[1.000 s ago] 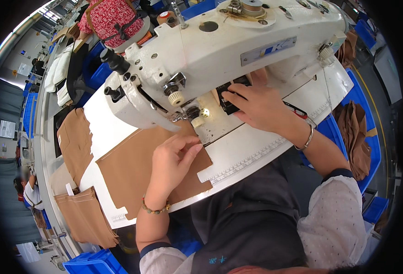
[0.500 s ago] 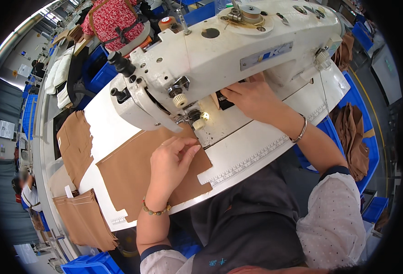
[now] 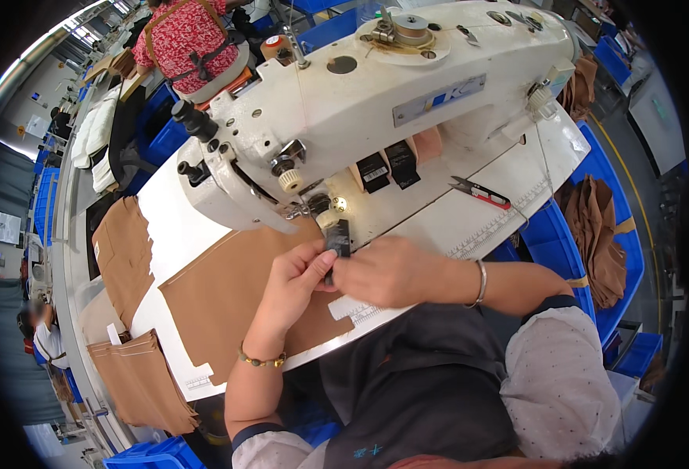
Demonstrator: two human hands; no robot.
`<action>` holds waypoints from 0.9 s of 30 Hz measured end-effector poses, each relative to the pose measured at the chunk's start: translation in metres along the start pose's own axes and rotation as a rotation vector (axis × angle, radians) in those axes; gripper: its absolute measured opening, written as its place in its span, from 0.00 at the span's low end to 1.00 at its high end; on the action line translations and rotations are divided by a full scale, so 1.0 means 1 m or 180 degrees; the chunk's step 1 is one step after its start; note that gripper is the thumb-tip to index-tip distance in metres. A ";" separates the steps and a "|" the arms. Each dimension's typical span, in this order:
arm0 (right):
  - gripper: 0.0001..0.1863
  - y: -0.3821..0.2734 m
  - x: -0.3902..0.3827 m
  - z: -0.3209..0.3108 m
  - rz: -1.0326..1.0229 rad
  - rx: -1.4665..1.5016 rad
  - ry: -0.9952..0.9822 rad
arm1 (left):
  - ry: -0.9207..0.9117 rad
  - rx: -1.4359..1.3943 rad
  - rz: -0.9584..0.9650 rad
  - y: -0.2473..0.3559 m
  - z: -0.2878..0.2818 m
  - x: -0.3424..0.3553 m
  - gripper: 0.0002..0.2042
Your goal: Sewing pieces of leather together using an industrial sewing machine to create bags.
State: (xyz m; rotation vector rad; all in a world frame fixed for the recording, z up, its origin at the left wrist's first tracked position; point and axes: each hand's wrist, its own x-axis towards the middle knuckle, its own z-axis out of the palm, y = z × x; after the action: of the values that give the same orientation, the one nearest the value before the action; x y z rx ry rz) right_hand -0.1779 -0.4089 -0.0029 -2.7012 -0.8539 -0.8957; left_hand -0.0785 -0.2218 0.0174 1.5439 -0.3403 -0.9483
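A small black label strip [image 3: 336,236] is held between both hands, just in front of the needle area of the white sewing machine [image 3: 430,78]. My left hand [image 3: 296,277] pinches it with thumb and fingers; my right hand [image 3: 375,270] grips it from the right with curled fingers. Both are above a brown fabric panel [image 3: 223,301] lying on the white table [image 3: 164,250]. More black labels [image 3: 401,164] rest under the machine arm, and red-handled thread snips [image 3: 486,195] lie to their right.
Another brown piece [image 3: 125,258] lies at the left, a folded brown stack [image 3: 133,383] hangs off the left edge, and blue crates [image 3: 619,301] with brown fabric stand at the right. A person in a red patterned top [image 3: 184,47] sits behind the machine; another person [image 3: 51,344] is at far left.
My right hand has moved down and left from under the machine arm, bringing a black label to my left hand, which now pinches it. The snips and remaining labels are uncovered.
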 end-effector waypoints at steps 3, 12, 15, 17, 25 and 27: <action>0.04 -0.001 -0.005 0.001 -0.0087 0.0344 0.0294 | 0.0124 -0.0099 0.0079 -0.001 -0.003 0.002 0.12; 0.08 0.111 -0.042 -0.016 0.1006 -0.1028 0.0107 | -0.0195 -0.0088 0.0293 -0.002 -0.016 0.004 0.08; 0.06 0.115 -0.046 -0.016 0.0996 -0.0955 0.0021 | -0.0211 0.0041 0.0054 -0.002 -0.018 0.005 0.09; 0.05 0.114 -0.046 -0.019 0.1069 -0.0711 -0.0056 | -0.0309 -0.0022 0.0174 -0.002 -0.018 0.004 0.09; 0.09 0.025 -0.024 -0.022 0.0141 -0.0349 -0.0269 | -0.0578 -0.0538 -0.0053 -0.006 -0.015 0.004 0.10; 0.11 -0.003 -0.015 -0.011 -0.0082 -0.0116 -0.0227 | -0.0662 -0.0439 0.0034 -0.009 -0.014 0.008 0.10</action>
State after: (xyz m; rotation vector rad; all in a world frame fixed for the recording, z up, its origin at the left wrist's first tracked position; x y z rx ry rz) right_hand -0.1948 -0.4166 -0.0026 -2.7748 -0.8971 -0.8326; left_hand -0.0665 -0.2160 0.0056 1.3204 -0.4208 -1.1044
